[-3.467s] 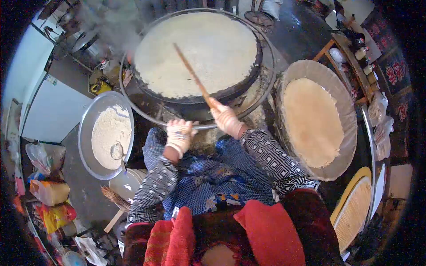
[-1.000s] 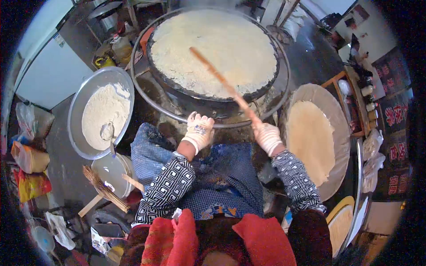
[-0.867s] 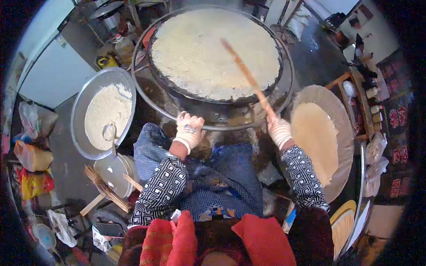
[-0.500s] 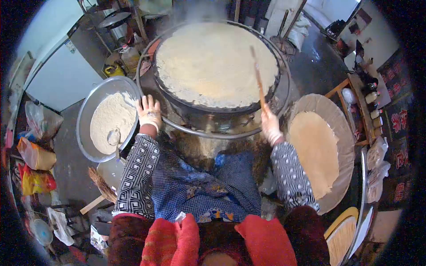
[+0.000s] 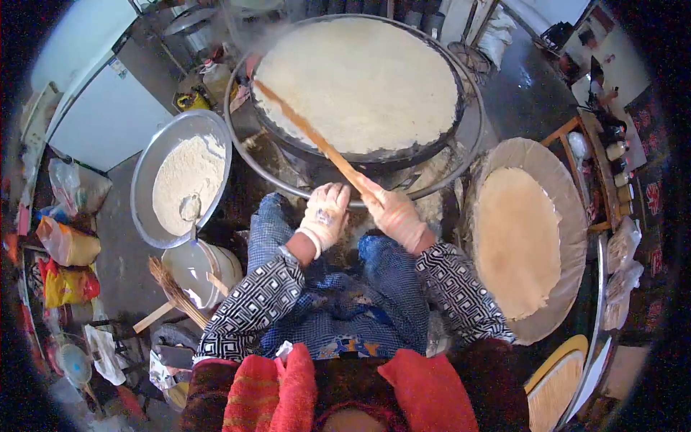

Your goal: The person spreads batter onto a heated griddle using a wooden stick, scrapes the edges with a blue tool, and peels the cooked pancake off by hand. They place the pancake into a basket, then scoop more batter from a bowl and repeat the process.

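A long flat wooden spatula (image 5: 309,133) is gripped in my gloved right hand (image 5: 397,216), its far end reaching over the left edge of the griddle (image 5: 338,155). A wide, pale sheet of batter (image 5: 360,83) covers the griddle's top, and steam rises at its back left. My gloved left hand (image 5: 325,218) is closed over the front of the metal ring (image 5: 248,162) that runs around the griddle, close beside my right hand. What lies under its fingers is partly hidden.
On the left, a metal basin (image 5: 141,209) holds pale batter and a ladle (image 5: 190,209). Below it are a white bucket (image 5: 229,268) and a straw brush (image 5: 169,284). On the right, thin flatbread (image 5: 518,245) lies on a round covered tray (image 5: 568,266).
My left hand has moved right along the ring from the basin side, its fingers drawing in. My right hand has moved left, swinging the spatula from the griddle's right side to its left.
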### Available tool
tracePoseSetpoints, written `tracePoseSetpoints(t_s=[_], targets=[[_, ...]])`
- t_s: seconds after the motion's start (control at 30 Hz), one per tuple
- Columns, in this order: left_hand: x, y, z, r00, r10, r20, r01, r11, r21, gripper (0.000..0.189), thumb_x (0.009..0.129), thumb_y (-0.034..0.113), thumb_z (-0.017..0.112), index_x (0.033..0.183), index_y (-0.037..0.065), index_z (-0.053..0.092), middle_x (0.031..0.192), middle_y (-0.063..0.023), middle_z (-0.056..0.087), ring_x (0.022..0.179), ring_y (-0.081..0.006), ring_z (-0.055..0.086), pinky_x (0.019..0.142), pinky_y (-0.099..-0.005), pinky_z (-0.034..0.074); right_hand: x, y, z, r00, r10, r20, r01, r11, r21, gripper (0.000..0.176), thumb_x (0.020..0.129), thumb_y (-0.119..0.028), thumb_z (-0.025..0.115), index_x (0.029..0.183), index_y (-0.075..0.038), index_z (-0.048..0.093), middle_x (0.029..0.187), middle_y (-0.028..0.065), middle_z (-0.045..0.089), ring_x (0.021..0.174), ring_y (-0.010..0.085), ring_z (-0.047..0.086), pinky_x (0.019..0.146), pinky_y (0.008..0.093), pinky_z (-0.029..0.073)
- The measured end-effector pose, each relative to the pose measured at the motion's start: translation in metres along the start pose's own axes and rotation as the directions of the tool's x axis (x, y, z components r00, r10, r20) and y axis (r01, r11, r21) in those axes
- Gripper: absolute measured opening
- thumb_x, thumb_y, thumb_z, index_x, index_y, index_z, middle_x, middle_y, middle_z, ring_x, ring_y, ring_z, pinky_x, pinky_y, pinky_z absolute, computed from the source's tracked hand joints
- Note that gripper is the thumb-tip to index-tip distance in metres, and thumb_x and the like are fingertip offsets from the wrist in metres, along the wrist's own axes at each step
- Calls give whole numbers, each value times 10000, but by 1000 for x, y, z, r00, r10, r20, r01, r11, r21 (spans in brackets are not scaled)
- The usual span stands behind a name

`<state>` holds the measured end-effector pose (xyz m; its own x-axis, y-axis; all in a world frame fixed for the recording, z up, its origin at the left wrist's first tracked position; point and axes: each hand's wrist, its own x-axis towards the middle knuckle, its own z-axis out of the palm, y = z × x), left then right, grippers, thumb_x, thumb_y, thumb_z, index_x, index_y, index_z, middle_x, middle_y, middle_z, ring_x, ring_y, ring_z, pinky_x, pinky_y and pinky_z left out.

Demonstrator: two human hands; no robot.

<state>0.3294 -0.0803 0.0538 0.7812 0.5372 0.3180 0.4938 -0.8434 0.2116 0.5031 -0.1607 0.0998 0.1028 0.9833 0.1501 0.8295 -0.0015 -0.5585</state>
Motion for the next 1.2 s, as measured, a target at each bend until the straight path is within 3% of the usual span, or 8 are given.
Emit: tracePoseSetpoints(t_s=[0.07, 0.13, 0.63, 0.9, 1.0, 1.07, 1.13, 1.2], targets=[[22, -7, -28, 864, -196, 463, 103, 970, 218, 297, 780, 235, 615, 1041, 94, 637, 1087, -146, 635, 1065, -306, 572, 866, -420, 435, -2, 17, -30, 942, 215, 257, -110, 923, -369, 395, 948, -229, 455, 1341, -264, 480, 744, 214, 642, 659, 374, 644, 533, 492, 472], [26, -42, -30, 822, -254, 509, 137, 957, 256, 185, 752, 265, 642, 889, 151, 691, 922, -89, 689, 963, -260, 629, 793, -391, 444, -11, 73, -49, 962, 203, 183, -116, 909, -400, 450, 942, -234, 458, 1380, -318, 405, 737, 186, 654, 643, 362, 645, 559, 479, 491], [18, -233, -48, 789, -166, 591, -186, 853, 488, 234, 572, 344, 663, 763, 211, 686, 815, -28, 640, 936, -247, 559, 898, -374, 373, 152, 228, -137, 757, 613, -226, -637, 614, -466, 384, 951, -416, 423, 1332, -409, 466, 1089, 196, 636, 1006, 388, 606, 868, 466, 479], [31, -254, -30, 879, -51, 475, -164, 902, 399, 282, 490, 306, 660, 723, 146, 662, 823, -80, 634, 930, -272, 562, 909, -395, 385, 128, 262, -135, 903, 342, -261, -412, 863, -293, 403, 958, -314, 473, 1351, -224, 479, 1028, 253, 625, 970, 419, 601, 824, 449, 484], [50, -217, -32, 861, -163, 482, -59, 909, 412, 209, 658, 300, 673, 788, 146, 727, 878, -66, 700, 983, -251, 623, 899, -380, 411, 78, 213, -134, 904, 343, -256, -400, 890, -219, 402, 967, -276, 487, 1359, -191, 477, 975, 224, 662, 867, 378, 647, 746, 423, 497], [50, -206, -18, 879, -176, 444, -41, 897, 439, 174, 686, 292, 676, 779, 155, 730, 838, -50, 702, 923, -238, 643, 852, -368, 428, 44, 239, -99, 923, 22, -385, -61, 994, -91, 430, 964, -275, 507, 1375, -155, 468, 816, 111, 675, 661, 245, 613, 627, 372, 491], [52, -178, -22, 863, -212, 459, 43, 936, 350, 167, 699, 287, 684, 809, 176, 742, 831, -45, 707, 887, -238, 656, 815, -358, 445, 11, 133, -92, 849, 524, -72, -489, 829, 271, 485, 959, -269, 522, 1413, -130, 422, 714, -3, 585, 564, 98, 488, 492, 279, 434], [52, -165, 8, 873, -272, 405, 124, 926, 356, 174, 709, 299, 664, 794, 161, 725, 831, -46, 700, 835, -252, 665, 741, -388, 460, 4, 12, -72, 777, 619, 110, -612, 704, 361, 539, 954, -255, 528, 1453, -148, 356, 663, -31, 498, 496, 36, 373, 424, 196, 338]])
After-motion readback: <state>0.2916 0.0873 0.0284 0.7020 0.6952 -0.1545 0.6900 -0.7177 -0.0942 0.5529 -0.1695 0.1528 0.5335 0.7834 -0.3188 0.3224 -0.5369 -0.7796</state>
